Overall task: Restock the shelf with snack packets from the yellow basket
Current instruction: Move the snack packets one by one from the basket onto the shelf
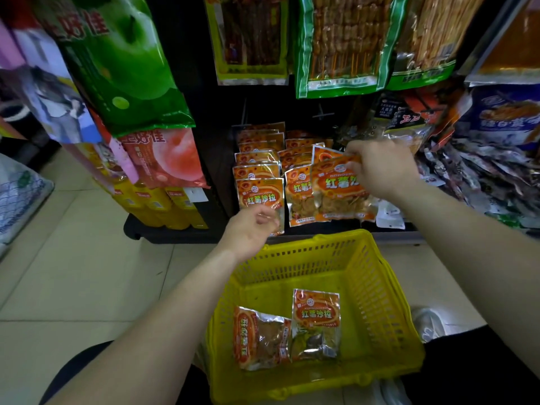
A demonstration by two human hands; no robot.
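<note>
Shop aisle, pale tiled floor [73,258], dark display rack hung with large bags above; low black shelf [309,228] at the foot of it

Item 1, shelved stock: orange snack packets [257,159] stood in rows on the shelf. The left-hand row ran deep to the back, the middle row stood beside it, and the right-hand row looked the one being filled

Item 2, packet in hand [342,188]: same orange sort, held upright at the front of the right-hand row. The right hand [382,168] pinched it by the top edge, and it looked not yet let go

Item 3, left hand [251,229]: it hovered just before the front packet of the left row [260,197], fingers loosely curled and holding nothing I could make out. Whether the fingertips touched that packet I could not tell

Item 4, yellow basket [377,302]: it sat on the floor below the shelf, close before the person. Two packets lay inside near the front wall, one on its side [260,337] and one face up just beside it [317,320]. The rest of the basket floor showed bare yellow

Assessment: the restocking looked well advanced, with most stock already on the shelf. One packet was in the act of placing and two were left to lift out and stand in the rows
</note>
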